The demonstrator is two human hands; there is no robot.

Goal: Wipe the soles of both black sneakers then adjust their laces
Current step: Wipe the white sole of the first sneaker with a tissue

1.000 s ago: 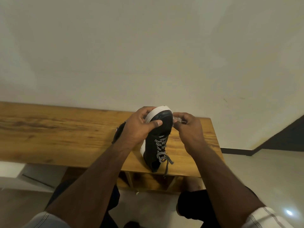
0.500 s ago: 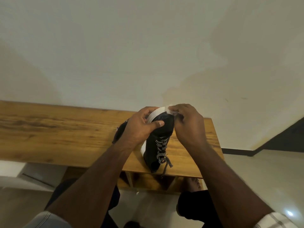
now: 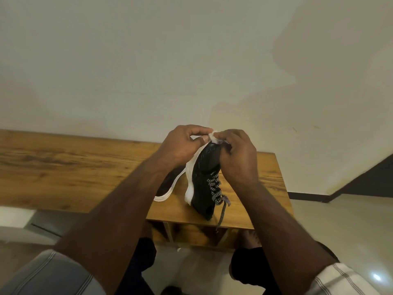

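Note:
A black sneaker [image 3: 204, 179] with a white sole and speckled laces [image 3: 215, 188] stands on its heel on the wooden bench [image 3: 63, 167], toe up. My left hand [image 3: 180, 146] grips the toe from the left, fingers curled over the sole's edge. My right hand [image 3: 236, 158] pinches a small white tissue [image 3: 213, 137] against the tip of the toe. One lace end hangs over the bench's front edge. The second black sneaker [image 3: 170, 184] lies behind the first on the bench, mostly hidden by my left forearm.
The bench runs along a plain pale wall [image 3: 191, 60] and has open compartments [image 3: 191, 233] below its right end. My knees and a bare foot [image 3: 251, 237] are under the bench edge. A tiled floor [image 3: 340, 231] lies to the right.
My left hand slid up from the sneaker's side to its toe tip. My right hand moved the tissue up to the top of the toe. The second sneaker's white sole now shows.

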